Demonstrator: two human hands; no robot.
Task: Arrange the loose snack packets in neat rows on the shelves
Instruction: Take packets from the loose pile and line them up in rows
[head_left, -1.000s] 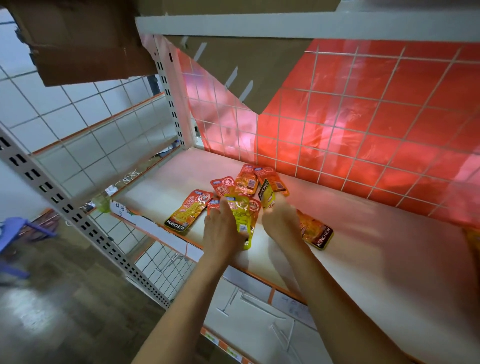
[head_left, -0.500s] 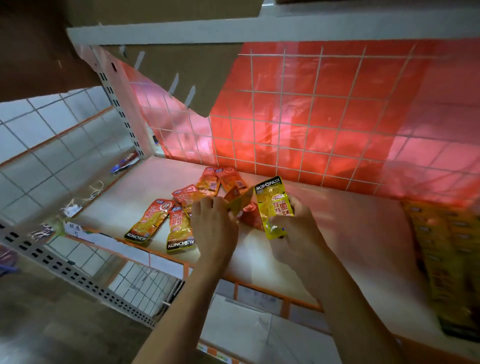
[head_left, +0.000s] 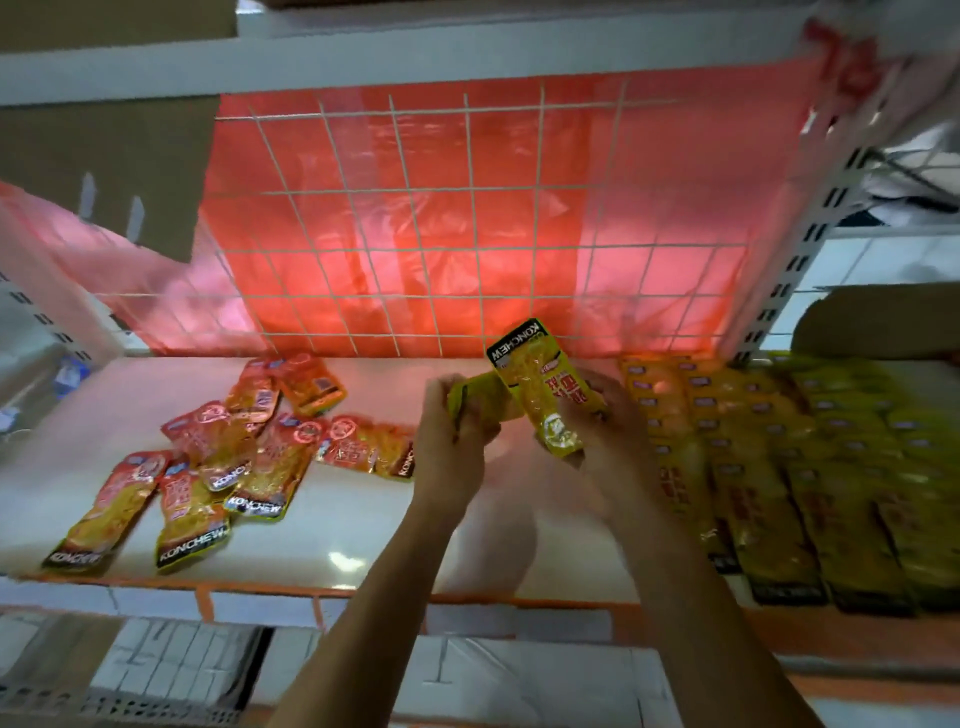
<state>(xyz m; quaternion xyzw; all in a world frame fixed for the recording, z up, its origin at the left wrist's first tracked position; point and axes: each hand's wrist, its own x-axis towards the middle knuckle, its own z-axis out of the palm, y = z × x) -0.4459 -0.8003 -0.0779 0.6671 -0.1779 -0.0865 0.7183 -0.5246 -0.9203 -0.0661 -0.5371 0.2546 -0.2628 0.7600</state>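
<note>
Both hands are raised above the middle of the white shelf (head_left: 337, 540). My right hand (head_left: 602, 426) grips an upright yellow Konchew packet (head_left: 540, 384), label facing me. My left hand (head_left: 452, 447) holds another yellow packet (head_left: 480, 397), partly hidden behind its fingers. On the shelf's left lie several loose orange-red packets (head_left: 244, 457) in a scattered heap. Neat overlapping rows of yellow packets (head_left: 810, 478) fill the shelf's right side, blurred.
A white wire grid backed with red plastic sheet (head_left: 467, 223) closes the shelf's rear. Perforated uprights (head_left: 810, 234) stand at the right. Cardboard (head_left: 104, 166) hangs at upper left. White boxes (head_left: 467, 675) sit on the shelf below.
The view has swung right, bringing the yellow rows into sight. Both hands lifted off the loose heap and moved right, each carrying a yellow packet.
</note>
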